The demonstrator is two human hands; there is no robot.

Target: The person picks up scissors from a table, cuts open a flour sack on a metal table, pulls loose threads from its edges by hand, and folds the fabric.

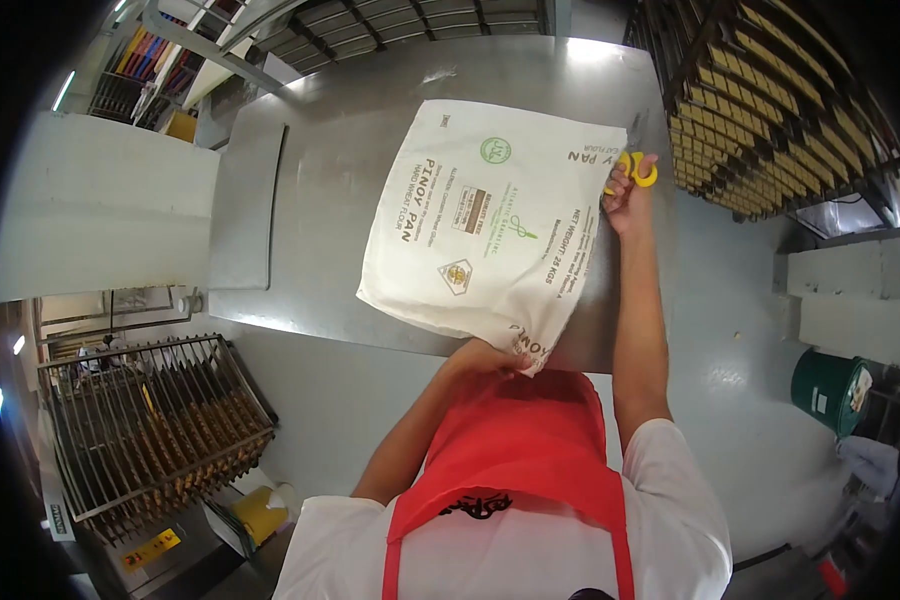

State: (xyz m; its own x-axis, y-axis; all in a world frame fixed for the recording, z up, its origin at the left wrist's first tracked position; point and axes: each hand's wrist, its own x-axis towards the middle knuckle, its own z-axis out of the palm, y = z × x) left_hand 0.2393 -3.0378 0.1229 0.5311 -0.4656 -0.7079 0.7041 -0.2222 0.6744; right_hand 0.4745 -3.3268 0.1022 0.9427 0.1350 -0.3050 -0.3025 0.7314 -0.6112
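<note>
On the counter [340,130], we see a flour sack [485,235]; the left hand [482,357] grips its near edge, the right hand [625,200] holds yellow scissors [647,177].

Clock: person faces 12.
Left arm [407,437]: forearm angled in toward 1 o'clock.
Left hand [482,357]: 12 o'clock, close in to the torso [515,530]; fingers curled, gripping.
Right arm [641,330]: reaching well out, forearm toward 12.
Right hand [626,192]: near 1 o'clock, farther out than left; fingers closed in a grip.
</note>
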